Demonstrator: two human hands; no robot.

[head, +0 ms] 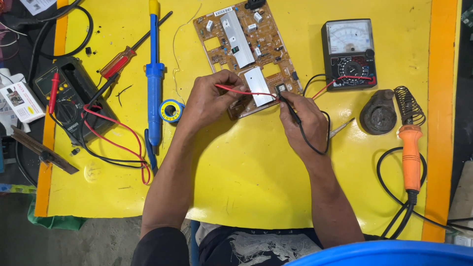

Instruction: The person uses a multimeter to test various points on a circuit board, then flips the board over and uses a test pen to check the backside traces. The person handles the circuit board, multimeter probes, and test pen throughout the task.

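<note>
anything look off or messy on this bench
Nothing looks damaged or spilled. The circuit board lies askew on the yellow mat, and leads trail loosely around the digital meter. The left hand holds the red probe and the right hand the black probe on the board.

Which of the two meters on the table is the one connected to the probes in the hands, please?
The analogue needle meter at upper right; its red and black leads run to the hands. The black digital meter lies unused at left.

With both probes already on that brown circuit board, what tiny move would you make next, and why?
Probably hold both tips steady and glance at the analog meter. The left hand presses the red probe and the right hand the black probe onto the circuit board, so reading seems next.
</note>
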